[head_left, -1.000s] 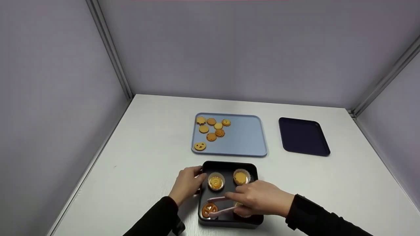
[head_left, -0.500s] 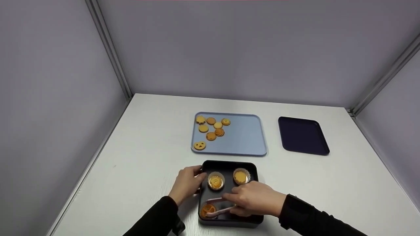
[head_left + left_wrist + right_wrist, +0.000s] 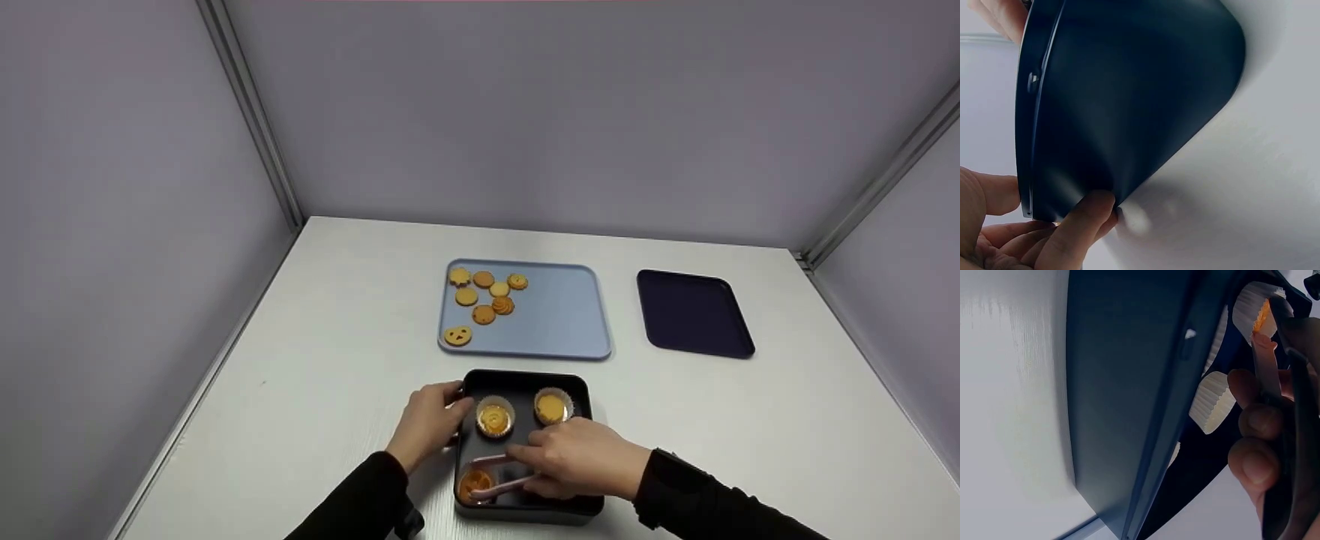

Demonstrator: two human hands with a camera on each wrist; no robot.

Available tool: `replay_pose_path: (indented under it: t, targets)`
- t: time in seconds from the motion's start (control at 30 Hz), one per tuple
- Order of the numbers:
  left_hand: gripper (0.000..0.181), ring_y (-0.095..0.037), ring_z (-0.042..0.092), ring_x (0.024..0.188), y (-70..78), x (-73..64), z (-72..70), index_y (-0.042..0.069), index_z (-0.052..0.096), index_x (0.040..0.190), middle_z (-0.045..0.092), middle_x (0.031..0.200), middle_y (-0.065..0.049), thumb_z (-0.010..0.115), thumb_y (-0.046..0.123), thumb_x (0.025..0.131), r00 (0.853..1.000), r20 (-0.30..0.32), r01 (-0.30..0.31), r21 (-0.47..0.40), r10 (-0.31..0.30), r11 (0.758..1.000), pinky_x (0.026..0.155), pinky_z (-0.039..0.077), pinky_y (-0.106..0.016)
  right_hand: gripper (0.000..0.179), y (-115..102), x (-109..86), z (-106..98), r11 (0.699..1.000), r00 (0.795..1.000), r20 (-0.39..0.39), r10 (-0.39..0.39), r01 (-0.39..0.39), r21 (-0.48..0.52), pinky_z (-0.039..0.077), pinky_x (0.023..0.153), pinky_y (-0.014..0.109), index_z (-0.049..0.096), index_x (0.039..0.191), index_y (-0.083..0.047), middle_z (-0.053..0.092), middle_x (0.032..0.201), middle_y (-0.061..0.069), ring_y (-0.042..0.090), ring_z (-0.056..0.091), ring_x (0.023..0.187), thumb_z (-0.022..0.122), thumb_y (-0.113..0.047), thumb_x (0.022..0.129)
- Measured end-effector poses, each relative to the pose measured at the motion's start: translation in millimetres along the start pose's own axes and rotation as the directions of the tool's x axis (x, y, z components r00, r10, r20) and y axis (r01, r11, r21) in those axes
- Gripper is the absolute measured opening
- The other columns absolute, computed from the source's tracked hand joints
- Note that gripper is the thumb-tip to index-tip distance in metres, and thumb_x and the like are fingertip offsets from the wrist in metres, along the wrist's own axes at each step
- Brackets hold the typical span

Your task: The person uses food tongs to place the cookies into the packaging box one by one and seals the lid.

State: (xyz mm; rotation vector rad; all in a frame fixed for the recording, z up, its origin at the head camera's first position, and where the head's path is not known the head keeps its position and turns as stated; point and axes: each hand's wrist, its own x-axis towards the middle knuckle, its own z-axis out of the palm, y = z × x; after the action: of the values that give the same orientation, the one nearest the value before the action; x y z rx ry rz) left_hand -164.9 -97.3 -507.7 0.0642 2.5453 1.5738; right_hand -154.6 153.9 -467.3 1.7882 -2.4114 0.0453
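Observation:
My left hand (image 3: pixel 427 420) grips the left side of a black baking pan (image 3: pixel 529 384), thumb over the rim and fingers against the outer wall. My right hand (image 3: pixel 585 457) holds pink tongs (image 3: pixel 501 487), reaching over the pan from the right. Their tips stand around an orange cookie (image 3: pixel 475 481) in a paper cup at the front left corner. The right wrist view shows the cookie (image 3: pixel 1262 316) at the tong tips, partly inside its cup (image 3: pixel 1246 309). Two cups with cookies, a left one (image 3: pixel 495 417) and a right one (image 3: pixel 553 406), sit at the back. My right hand hides the front right corner.
Behind the pan lies a light blue tray (image 3: pixel 559 315) with several cookies (image 3: pixel 484 314) on its left half. A dark navy tray (image 3: pixel 696 313) lies to its right. Grey panels (image 3: pixel 525 112) stand along the back and sides of the white table (image 3: pixel 322 330).
My right hand has shifted slightly left with the tongs, and the orange cookie sits a little further toward the front left corner, lower in its cup. My left hand has stayed on the pan.

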Motion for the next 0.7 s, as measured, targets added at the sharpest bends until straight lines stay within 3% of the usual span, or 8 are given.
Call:
replay_pose_path:
  t: [0.1,0.27,0.7]
  targets:
    - [0.043,-0.021,0.07,0.079,-0.3,0.1,0.7,-0.003,0.06,0.14,0.07,0.125,-0.021,0.064,0.015,0.101,1.0,0.01,0.016,-0.028,-0.016,0.999,0.063,0.059,-0.031,0.039,0.2,-0.1,-0.4,1.0,1.0,0.012,0.003,-0.004,0.02,0.042,0.048,0.022,0.071,0.123,-0.017,0.063,0.076,-0.008,0.004,0.055,0.059,0.077,-0.038,0.091]
    - [0.044,-0.02,0.069,0.081,-0.2,0.7,0.4,-0.003,0.059,0.14,0.07,0.125,-0.02,0.063,0.016,0.101,1.0,0.018,0.019,-0.03,-0.019,0.999,0.065,0.059,-0.031,0.04,1.2,-1.2,-1.9,0.999,1.0,0.023,-0.001,0.0,0.05,0.042,0.049,0.021,0.07,0.125,-0.017,0.063,0.078,-0.008,0.004,0.056,0.061,0.076,-0.038,0.092]
    - [0.041,-0.015,0.065,0.077,-1.1,2.0,1.0,-0.002,0.063,0.137,0.072,0.12,-0.017,0.065,0.016,0.1,1.0,-0.001,-0.003,0.008,0.003,1.0,0.065,0.057,-0.03,0.04,5.3,-7.3,-8.4,0.996,0.999,-0.032,-0.016,0.019,0.09,0.04,0.047,0.019,0.069,0.125,-0.017,0.061,0.078,-0.009,0.003,0.053,0.06,0.075,-0.039,0.093]
